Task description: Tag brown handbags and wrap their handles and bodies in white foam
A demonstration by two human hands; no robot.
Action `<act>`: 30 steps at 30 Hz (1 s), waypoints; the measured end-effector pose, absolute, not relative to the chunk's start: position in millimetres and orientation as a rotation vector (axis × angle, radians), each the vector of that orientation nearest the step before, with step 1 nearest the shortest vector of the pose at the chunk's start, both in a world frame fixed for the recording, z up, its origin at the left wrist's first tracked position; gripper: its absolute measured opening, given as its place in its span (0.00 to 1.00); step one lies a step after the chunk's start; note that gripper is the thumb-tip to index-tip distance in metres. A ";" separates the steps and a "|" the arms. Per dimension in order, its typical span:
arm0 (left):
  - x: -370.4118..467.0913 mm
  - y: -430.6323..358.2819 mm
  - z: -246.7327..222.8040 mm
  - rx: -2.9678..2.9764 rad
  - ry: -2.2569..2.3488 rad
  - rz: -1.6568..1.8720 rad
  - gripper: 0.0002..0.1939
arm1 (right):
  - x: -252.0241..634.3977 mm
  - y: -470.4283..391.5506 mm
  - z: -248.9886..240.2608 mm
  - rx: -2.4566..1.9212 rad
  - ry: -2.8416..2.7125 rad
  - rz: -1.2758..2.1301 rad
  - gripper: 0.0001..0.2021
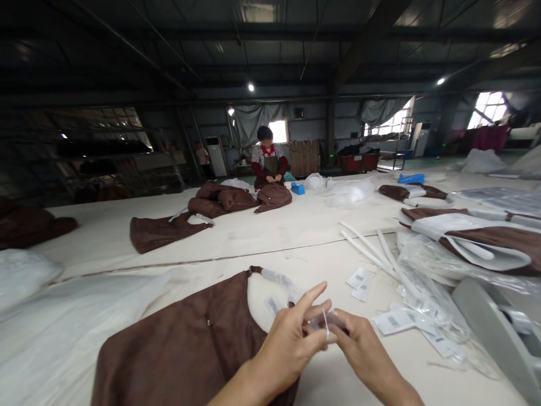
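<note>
A brown handbag [169,344] lies on the table in front of me, its handle [276,277] wrapped in whitish material. Over the handle's near end, my left hand [291,330] pinches a thin white strip [325,322], with the index finger stretched out. My right hand [359,335] meets it from the right, fingers closed at the same strip. Something translucent shows between the two hands; its kind is unclear. The fingers partly hide the strip and the near end of the handle.
White tags [393,320] and long white strips [372,254] lie to the right, near a grey tape dispenser [490,332]. A partly wrapped brown bag [499,237] is behind them. Plastic sheeting [76,327] covers the left. Across the table, a person [269,160] handles another brown bag [274,196].
</note>
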State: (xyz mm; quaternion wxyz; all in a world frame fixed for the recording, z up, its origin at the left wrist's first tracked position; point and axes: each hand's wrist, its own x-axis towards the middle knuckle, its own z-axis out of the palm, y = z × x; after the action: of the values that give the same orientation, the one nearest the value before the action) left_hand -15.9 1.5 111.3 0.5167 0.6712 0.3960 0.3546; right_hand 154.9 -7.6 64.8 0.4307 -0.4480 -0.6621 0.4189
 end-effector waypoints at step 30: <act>-12.8 0.4 122.1 2.481 1.008 0.763 0.34 | 146.2 -20.6 80.9 -0.642 -0.939 1.671 0.12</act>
State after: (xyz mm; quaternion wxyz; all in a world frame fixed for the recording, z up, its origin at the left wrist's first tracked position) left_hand -12.8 0.4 122.1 0.1778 0.8768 0.3564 0.2695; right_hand 146.2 -20.6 80.9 0.5313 -0.2690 -0.3937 0.7003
